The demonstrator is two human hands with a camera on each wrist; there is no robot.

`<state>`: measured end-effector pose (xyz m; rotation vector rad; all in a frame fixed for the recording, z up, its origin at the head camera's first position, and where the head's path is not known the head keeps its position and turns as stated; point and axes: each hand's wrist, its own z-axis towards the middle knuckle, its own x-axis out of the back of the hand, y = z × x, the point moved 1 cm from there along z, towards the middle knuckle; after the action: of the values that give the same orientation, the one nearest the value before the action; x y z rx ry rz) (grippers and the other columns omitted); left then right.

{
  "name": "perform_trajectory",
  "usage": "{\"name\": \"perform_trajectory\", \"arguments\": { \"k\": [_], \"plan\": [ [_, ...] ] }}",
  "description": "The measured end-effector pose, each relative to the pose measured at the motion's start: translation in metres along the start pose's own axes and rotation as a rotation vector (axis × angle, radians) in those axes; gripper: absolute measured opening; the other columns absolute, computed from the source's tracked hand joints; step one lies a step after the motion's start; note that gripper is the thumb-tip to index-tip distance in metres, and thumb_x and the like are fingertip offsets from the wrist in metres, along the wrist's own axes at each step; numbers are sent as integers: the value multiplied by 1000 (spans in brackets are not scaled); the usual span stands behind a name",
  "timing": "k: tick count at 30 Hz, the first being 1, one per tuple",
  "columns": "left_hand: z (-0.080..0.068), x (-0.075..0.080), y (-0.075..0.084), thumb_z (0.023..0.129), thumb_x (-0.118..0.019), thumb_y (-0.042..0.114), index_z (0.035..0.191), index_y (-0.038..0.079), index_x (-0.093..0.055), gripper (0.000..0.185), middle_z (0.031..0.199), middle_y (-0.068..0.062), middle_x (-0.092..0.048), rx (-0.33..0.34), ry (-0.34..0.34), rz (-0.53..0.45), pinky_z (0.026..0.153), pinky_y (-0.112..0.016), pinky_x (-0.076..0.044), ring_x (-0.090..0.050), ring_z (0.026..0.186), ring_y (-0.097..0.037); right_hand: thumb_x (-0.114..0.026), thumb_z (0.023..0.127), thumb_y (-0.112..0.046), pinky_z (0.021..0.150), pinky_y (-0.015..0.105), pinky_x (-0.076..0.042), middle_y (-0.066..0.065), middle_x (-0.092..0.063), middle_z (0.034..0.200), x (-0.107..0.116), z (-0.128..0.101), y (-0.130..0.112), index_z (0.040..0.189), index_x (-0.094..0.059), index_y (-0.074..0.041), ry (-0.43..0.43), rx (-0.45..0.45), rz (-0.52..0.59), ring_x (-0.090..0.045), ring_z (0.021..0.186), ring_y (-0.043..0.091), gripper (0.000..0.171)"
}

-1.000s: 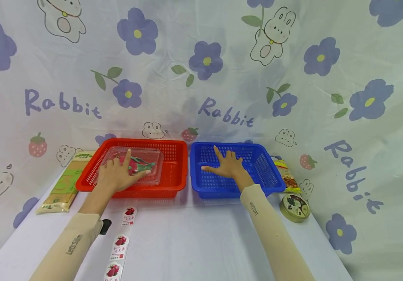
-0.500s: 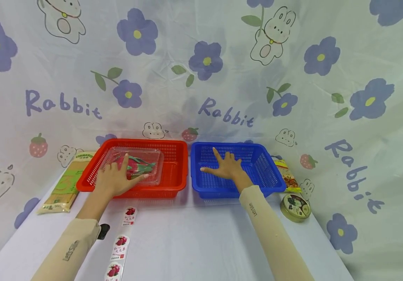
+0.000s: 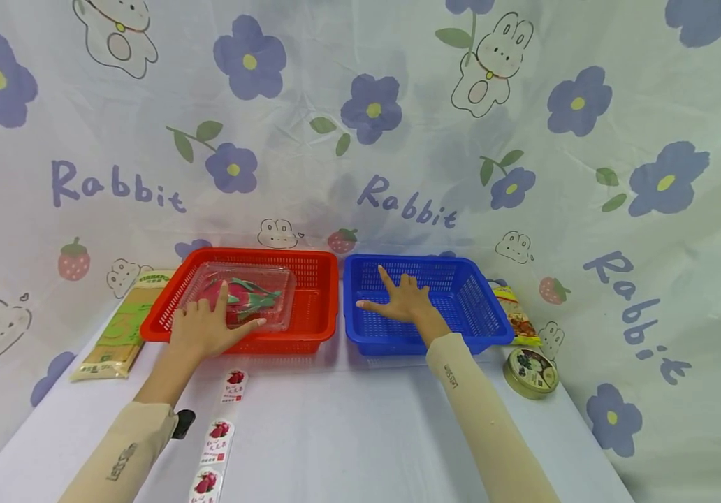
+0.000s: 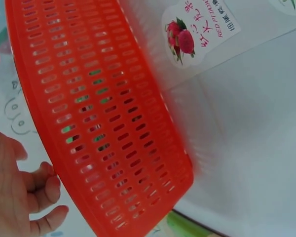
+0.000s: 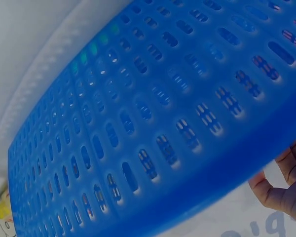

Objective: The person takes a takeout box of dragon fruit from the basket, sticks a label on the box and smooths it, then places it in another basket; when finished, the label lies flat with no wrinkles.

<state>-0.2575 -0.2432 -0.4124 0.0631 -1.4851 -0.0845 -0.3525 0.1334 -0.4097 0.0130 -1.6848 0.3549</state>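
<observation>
My left hand [image 3: 205,327] hovers at the front left of the red plastic basket [image 3: 310,307], index finger and thumb spread apart. Its fingers overlap a clear lidded box [image 3: 281,279] in the head view. Inside that box lies a pink dragon fruit [image 3: 253,297] with green scales. In the left wrist view the curved fingers [image 4: 42,190] show just past the basket's rim. Over the blue plastic basket [image 3: 360,342] is my right hand [image 3: 406,302], index finger and thumb spread, holding nothing. The right wrist view shows its fingers [image 5: 269,192] beyond the blue rim.
A strip of dragon fruit stickers [image 3: 217,440] runs down the white table [image 3: 348,433] before the red basket. Left of that basket lies a bag of noodles [image 3: 118,325]. A yellow snack packet [image 3: 518,314] and a round tin [image 3: 530,372] are at the right.
My left hand has drawn slightly back toward me and left, uncovering more of the dragon fruit. The right hand stays almost in place. The head view has shifted a little.
</observation>
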Motion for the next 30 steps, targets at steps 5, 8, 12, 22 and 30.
{"name": "perform_trajectory", "arguments": {
  "k": [5,8,12,22,30],
  "plan": [
    [-1,-3,-2,81,-39,87,156,-3,-14,120,139,-44,-40,6,11,8,106,-72,-29,-37,125,-61,-38,76,-91,114,72,-11,27,-14,162,0,1,0,159,1,-35,2,-9,2,-12,149,50,107],
    [-2,-4,-3,81,-39,87,156,-4,-16,120,137,-44,-41,9,32,26,104,-71,-32,-40,122,-60,-38,76,-91,113,72,-11,27,-15,162,0,1,0,159,1,-35,2,-4,1,-12,149,51,108],
    [-5,-5,-4,80,-39,88,155,-6,-19,121,131,-44,-45,11,74,49,99,-68,-36,-44,116,-58,-38,77,-91,113,72,-10,27,-15,162,0,1,0,159,1,-35,0,-3,7,-13,149,50,107],
    [-15,-7,0,80,-45,85,154,-6,-20,120,125,-45,-46,55,131,26,97,-71,-37,-44,114,-59,-39,77,-91,113,72,-9,28,-15,162,1,0,1,159,1,-34,3,-6,10,-13,149,50,108],
    [-18,-8,1,80,-47,83,153,-9,-21,120,122,-45,-48,56,152,53,93,-68,-41,-47,110,-57,-40,78,-89,113,73,-9,28,-15,162,3,-1,1,160,0,-33,0,-5,16,-14,149,50,107]
  ]
}}
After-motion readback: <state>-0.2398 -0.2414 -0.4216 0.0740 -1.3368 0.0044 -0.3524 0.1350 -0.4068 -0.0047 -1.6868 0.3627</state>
